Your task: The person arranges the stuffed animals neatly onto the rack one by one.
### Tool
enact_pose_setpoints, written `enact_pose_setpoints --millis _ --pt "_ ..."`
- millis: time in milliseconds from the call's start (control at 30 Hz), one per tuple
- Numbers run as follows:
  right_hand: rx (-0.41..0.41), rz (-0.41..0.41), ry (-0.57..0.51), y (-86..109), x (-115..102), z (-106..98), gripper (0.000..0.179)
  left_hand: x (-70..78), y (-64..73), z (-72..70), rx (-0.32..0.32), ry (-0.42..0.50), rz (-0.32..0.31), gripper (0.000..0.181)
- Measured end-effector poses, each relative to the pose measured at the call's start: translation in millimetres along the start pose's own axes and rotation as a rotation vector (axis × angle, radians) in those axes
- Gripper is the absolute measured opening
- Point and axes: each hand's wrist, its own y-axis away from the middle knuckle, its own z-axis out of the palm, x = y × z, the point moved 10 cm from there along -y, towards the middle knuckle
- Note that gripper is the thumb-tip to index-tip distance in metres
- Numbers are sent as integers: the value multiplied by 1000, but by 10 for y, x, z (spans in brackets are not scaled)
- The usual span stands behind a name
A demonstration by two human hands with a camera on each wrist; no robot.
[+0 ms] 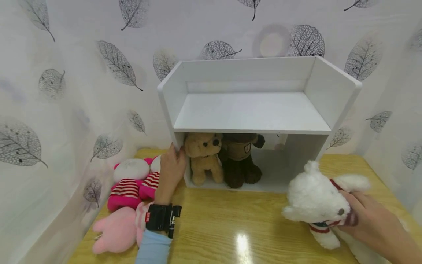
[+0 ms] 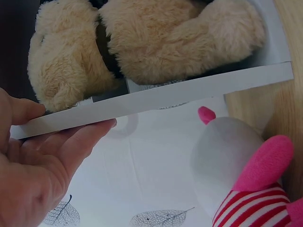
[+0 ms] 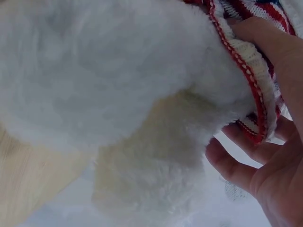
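A white shelf stands on the wooden table. My left hand holds its left side panel, thumb inside and fingers along the outer face, as the panel edge in the left wrist view shows. Within the lower compartment, a tan plush dog sits at the left beside a dark brown teddy bear, whose head is mostly hidden by the upper board. On the right, my right hand grips a fluffy white teddy bear at its striped knitted sweater. The bear is tilted, its head toward the shelf.
Left of the shelf lie two pink plush toys in striped tops, the nearer one beside another partly behind my left hand. A light pink plush lies in front of them. Leaf-patterned sheeting surrounds the table.
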Motion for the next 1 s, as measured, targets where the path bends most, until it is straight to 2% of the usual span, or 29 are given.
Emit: enact_pose_setpoints --millis 167,333,533,733,867,1000 --pt "84 -19 -64 -112 -252 -41 94 -15 5 -2 -1 0 -3 28" --pt "114 -12 -108 -230 -448 11 96 -11 -5 -6 0 -3 8 27" --pt "148 -9 -124 -339 -636 85 88 -26 5 17 -15 -4 0 28" --pt "149 50 -205 -432 -702 196 85 1 9 -5 6 -19 17 27" --pt "151 100 -216 -492 -710 281 83 13 14 -15 19 -30 34 26" --pt "188 135 -208 -557 -718 348 87 3 16 -7 21 -26 37 26"
